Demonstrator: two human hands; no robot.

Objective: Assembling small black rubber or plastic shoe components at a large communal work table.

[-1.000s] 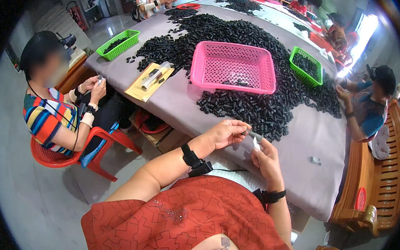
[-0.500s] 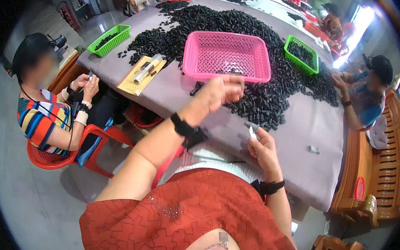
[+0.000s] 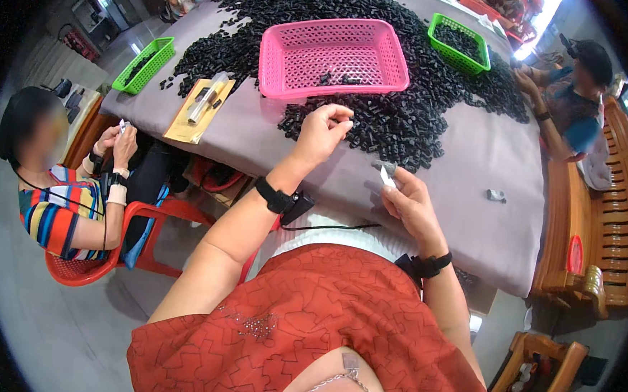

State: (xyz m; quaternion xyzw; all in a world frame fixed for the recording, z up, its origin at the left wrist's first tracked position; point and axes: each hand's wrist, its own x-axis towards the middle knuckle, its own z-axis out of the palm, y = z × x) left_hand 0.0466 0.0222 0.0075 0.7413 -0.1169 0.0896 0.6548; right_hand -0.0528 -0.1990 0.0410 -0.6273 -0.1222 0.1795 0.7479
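At the near edge of the wide table covered in grey cloth [image 3: 474, 163], the fingers of the left hand [image 3: 323, 128] are curled together, tips pinched toward the thumb over the near fringe of the big heap of small black plastic pieces [image 3: 405, 108]; whether a piece sits between those fingertips cannot be told, since anything there is too small to see. The fingers of the right hand [image 3: 408, 200] are closed round a small white and grey part [image 3: 386, 173], which sticks up from between thumb and forefinger, just above the table edge and clear of the heap. Both wrists carry black bands, and the one on the left wrist has a small black box [image 3: 297, 206] hanging from it, with a thin dark cable running off toward the body.

Just beyond the left hand stands a pink rectangular plastic basket [image 3: 333, 57] with a few black pieces on its floor, ringed by the heap. To its left lies a yellow card with clear tubes [image 3: 198, 110]. A green plastic basket [image 3: 144, 63] sits at the far left corner and another green basket [image 3: 459, 41] at the far right, both holding black pieces. A lone small dark piece [image 3: 495, 195] lies on bare cloth to the right.

A person in a striped shirt [image 3: 54, 209] sits on a red plastic chair [image 3: 87, 265] at the left, hands raised together. Another person in a blue top [image 3: 571, 111] sits at the right by a wooden bench [image 3: 606, 235]
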